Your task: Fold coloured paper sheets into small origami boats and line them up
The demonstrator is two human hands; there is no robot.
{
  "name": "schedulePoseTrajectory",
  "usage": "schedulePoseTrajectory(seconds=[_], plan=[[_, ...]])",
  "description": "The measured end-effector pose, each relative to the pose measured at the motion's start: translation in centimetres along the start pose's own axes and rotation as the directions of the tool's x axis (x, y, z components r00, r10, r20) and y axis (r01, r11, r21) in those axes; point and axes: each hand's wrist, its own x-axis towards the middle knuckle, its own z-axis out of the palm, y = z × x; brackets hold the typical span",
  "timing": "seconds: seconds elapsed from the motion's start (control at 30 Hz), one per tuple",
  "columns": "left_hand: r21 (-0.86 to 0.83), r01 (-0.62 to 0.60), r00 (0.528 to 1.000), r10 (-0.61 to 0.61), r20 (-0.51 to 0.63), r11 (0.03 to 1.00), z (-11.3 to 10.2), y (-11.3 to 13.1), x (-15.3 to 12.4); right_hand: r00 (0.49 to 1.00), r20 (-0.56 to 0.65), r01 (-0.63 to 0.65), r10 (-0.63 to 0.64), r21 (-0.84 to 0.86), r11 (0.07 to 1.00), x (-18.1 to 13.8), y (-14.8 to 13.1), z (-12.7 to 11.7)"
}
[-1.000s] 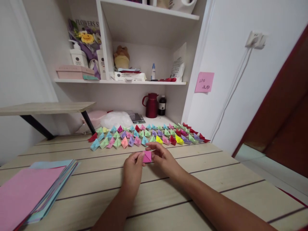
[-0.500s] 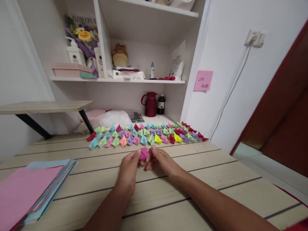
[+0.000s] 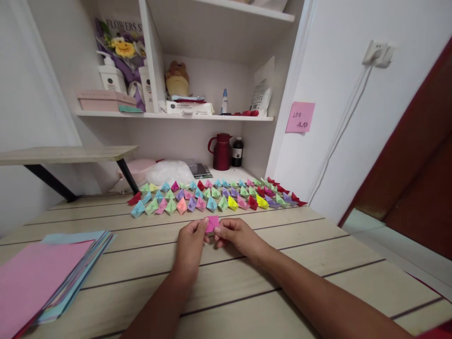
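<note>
A small folded square of magenta paper [image 3: 212, 223] is held up just above the table, between both hands. My left hand [image 3: 191, 240] pinches its left edge, thumb on top. At its lower right corner, my right hand [image 3: 237, 235] grips it between thumb and fingers; the other fingers curl beneath. Just beyond the hands, several rows of folded paper boats [image 3: 212, 204] in many colours stand across the table. The underside of the folded paper is hidden by my fingers.
A stack of coloured paper [image 3: 45, 278] lies at the table's left. Behind the boats are a clear plastic bag [image 3: 173, 172], a dark red jug [image 3: 221, 153] and a dark bottle [image 3: 237, 153]. A small raised wooden shelf [image 3: 67, 153] stands at back left.
My right thumb has come down from above onto the magenta paper, and the right fingers have closed on it. The paper now shows a flatter face. The view has shifted slightly.
</note>
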Motion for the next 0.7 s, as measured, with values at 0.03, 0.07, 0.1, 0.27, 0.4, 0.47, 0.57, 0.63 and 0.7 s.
schedulePoseTrajectory(seconds=[0.03, 0.07, 0.1, 0.27, 0.4, 0.47, 0.57, 0.63, 0.7], plan=[[-0.031, 0.009, 1.000, -0.009, 0.020, 0.999, 0.01, 0.01, 0.01, 1.000, -0.005, -0.007, 0.007, 0.013, 1.000, -0.01, -0.10, -0.02], [-0.068, 0.020, 0.999, -0.017, 0.041, 0.997, 0.03, -0.01, 0.03, 1.000, -0.012, -0.004, 0.004, 0.024, 1.000, -0.04, -0.21, -0.05], [-0.109, 0.031, 0.998, -0.024, 0.059, 0.994, 0.05, -0.04, 0.06, 1.000, -0.023, 0.004, -0.004, 0.034, 0.999, -0.05, -0.33, -0.08], [-0.247, 0.062, 0.996, -0.043, 0.082, 0.967, 0.21, -0.16, 0.14, 0.994, -0.097, 0.051, -0.045, 0.060, 0.997, 0.02, -0.65, -0.25], [-0.247, 0.043, 0.996, -0.023, 0.084, 0.968, 0.23, 0.09, 0.07, 0.996, -0.058, 0.070, -0.066, 0.074, 0.995, 0.14, -0.62, -0.32], [-0.234, 0.031, 0.996, -0.012, 0.084, 0.972, 0.20, 0.14, 0.09, 0.997, -0.033, 0.077, -0.075, 0.080, 0.994, 0.16, -0.65, -0.34], [-0.221, 0.026, 0.995, -0.003, 0.104, 0.975, 0.20, -0.04, 0.14, 0.996, -0.004, 0.086, -0.086, 0.075, 0.993, 0.20, -0.63, -0.45], [-0.234, 0.035, 0.993, -0.006, 0.122, 0.972, 0.25, -0.20, 0.12, 0.995, 0.018, 0.098, -0.099, 0.054, 0.994, 0.27, -0.47, -0.56], [-0.241, 0.040, 0.993, -0.012, 0.116, 0.970, 0.26, -0.23, 0.10, 0.992, 0.029, 0.122, -0.122, 0.010, 0.992, 0.35, -0.19, -0.69]])
